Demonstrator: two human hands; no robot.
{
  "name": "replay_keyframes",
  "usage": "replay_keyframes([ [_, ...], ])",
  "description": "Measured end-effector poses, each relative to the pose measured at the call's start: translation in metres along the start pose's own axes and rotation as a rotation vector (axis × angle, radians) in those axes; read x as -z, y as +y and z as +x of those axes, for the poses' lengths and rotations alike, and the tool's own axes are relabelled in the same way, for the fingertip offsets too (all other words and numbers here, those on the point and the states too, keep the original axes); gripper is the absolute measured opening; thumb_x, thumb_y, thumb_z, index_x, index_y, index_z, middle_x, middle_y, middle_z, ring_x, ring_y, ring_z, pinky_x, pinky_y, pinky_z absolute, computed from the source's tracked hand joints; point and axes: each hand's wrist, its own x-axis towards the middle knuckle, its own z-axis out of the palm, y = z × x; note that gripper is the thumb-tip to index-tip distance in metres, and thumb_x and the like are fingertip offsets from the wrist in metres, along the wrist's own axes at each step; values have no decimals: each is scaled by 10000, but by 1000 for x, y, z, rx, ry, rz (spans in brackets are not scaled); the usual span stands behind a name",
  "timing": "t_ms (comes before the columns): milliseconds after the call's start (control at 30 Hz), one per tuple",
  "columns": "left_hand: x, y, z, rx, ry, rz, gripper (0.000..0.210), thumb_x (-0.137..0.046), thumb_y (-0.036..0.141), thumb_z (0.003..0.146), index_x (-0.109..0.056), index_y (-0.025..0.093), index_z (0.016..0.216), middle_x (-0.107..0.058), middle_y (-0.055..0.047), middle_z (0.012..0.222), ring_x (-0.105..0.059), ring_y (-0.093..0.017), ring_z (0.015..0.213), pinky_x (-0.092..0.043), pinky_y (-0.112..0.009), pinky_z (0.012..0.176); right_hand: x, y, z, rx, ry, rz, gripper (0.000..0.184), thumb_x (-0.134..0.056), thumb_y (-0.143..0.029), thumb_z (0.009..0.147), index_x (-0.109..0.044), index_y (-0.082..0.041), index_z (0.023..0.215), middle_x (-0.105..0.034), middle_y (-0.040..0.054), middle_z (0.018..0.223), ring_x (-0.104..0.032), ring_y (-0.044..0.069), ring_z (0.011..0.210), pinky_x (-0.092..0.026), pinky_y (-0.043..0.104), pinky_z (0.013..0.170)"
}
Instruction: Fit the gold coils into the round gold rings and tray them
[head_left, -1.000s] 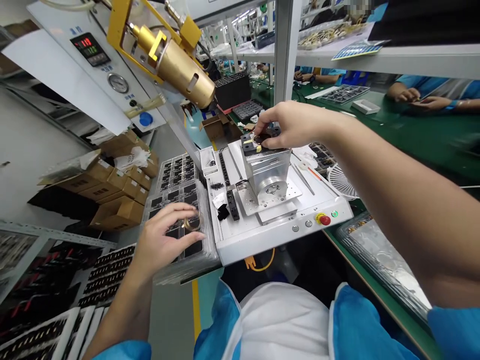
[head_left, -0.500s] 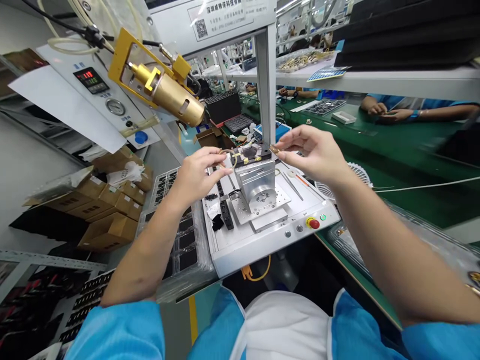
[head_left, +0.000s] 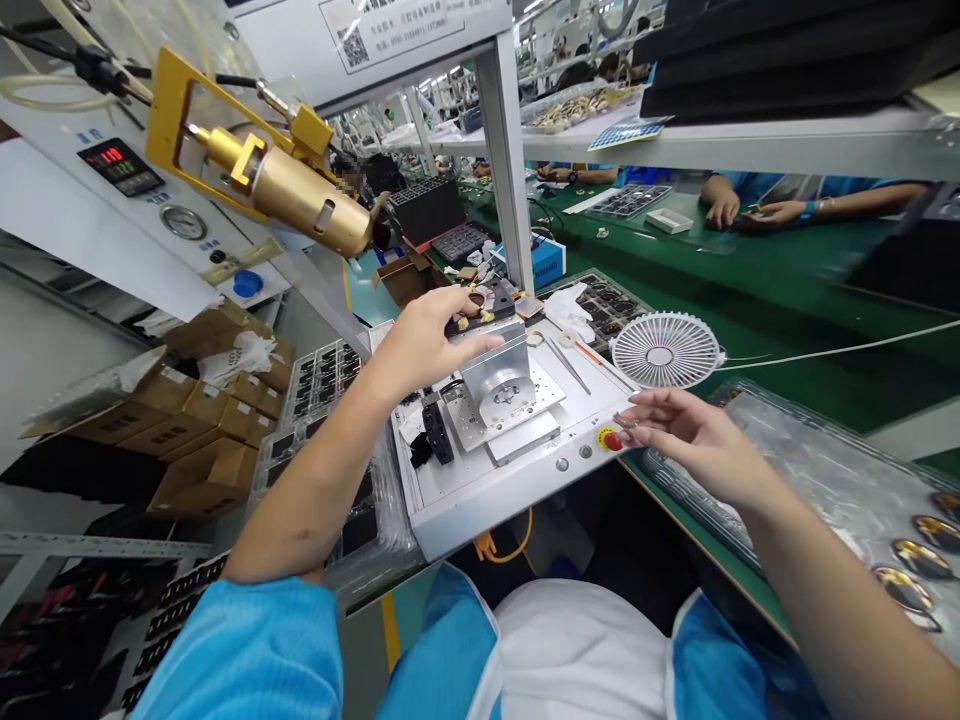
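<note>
My left hand (head_left: 427,345) reaches over the black fixture (head_left: 499,312) on top of a silver metal block (head_left: 499,365). Its fingertips touch the fixture beside a brown ring-shaped part (head_left: 478,299), while the thumb stretches apart from them along the block's front. What lies under the fingers is partly hidden. Near the red emergency button (head_left: 613,440), my right hand (head_left: 686,440) is closed in a pinch on a small brownish piece (head_left: 624,421), too small to name. A thin tan ring (head_left: 535,339) lies on the white machine bed behind the block.
Tweezers (head_left: 571,368) and an orange stick (head_left: 592,352) lie right of the block. A white fan (head_left: 666,350) stands beyond them. The gold dispenser head (head_left: 311,200) hangs at upper left. A clear tray (head_left: 840,470) holds round parts at right. A co-worker's hands (head_left: 750,210) are across the bench.
My right hand has moved away from the fixture, down and right, still pinching the small piece. My left hand has come in over the fixture; the tan ring no longer shows between its thumb and fingers.
</note>
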Motion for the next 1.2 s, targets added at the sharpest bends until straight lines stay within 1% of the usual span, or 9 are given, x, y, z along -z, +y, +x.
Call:
replay_keyframes([
  [133,-3,-9,-13,-72,-83,41,870,-748,723,787,-567,141,1407,-523,-207,1574,-394,-396,1536,-312,-561,1263,17,45,-10,-169,24,-251,683,-805,-523,766,-576,-173,1305,-754,101,933,-743,282,818,-629,430,753],
  [333,6,-10,-28,-99,-99,-9,836,-597,745,897,-452,231,1540,-357,-151,1704,-290,-352,1599,-259,-584,1285,8,90,-20,-173,-81,-891,873,-616,-311,861,-289,-99,1641,-738,55,800,-716,294,765,-534,395,751],
  [467,13,13,-74,-144,-57,-8,703,-719,600,889,-536,264,1480,-408,-133,1678,-367,-346,1566,-297,-592,1279,-3,97,-28,-167,-123,-1086,902,-555,-287,913,-136,-44,1674,-757,132,909,-725,343,845,-511,409,758],
  [567,5,28,-120,-149,-91,-146,593,-818,449,846,-641,281,1386,-519,-138,1597,-515,-349,1467,-425,-556,1220,-3,96,-29,-189,-114,-1093,878,-545,-281,916,-151,-45,1664,-758,153,982,-733,353,887,-518,413,767],
  [667,-29,37,-157,14,-176,-409,490,-835,334,831,-716,300,1306,-647,-133,1466,-632,-344,1345,-513,-527,1148,4,92,-28,-177,-79,-1014,836,-581,-287,892,-253,-89,1636,-755,116,941,-734,325,857,-533,402,773],
  [800,-104,52,-182,352,-183,-823,397,-834,273,822,-786,318,1213,-746,-114,1310,-692,-334,1262,-525,-494,1141,3,76,-35,-131,-105,-741,743,-689,-366,868,-430,-198,1544,-747,50,884,-714,260,778,-562,398,768],
  [967,-188,81,-188,666,-115,-1450,527,-896,398,772,-748,272,1261,-692,-152,1407,-748,-337,1163,-580,-475,1060,-43,65,-55,87,-125,-142,815,-944,-512,679,-574,-227,1347,-775,72,1039,-739,253,953,-581,418,930],
  [1067,-211,91,-188,702,-65,-1663,601,-917,493,725,-736,290,1261,-694,-142,1402,-764,-324,1119,-601,-470,1019,-70,75,-59,125,-1,-8,856,-993,-562,569,-611,-218,1253,-783,80,1012,-741,257,925,-599,402,865],
  [1200,-222,92,-188,774,-72,-1722,566,-955,526,644,-773,328,1142,-768,-82,1253,-790,-284,1029,-631,-443,966,-85,86,-66,132,69,-36,861,-1006,-589,505,-636,-216,1188,-788,77,1013,-744,255,916,-602,404,872],
])
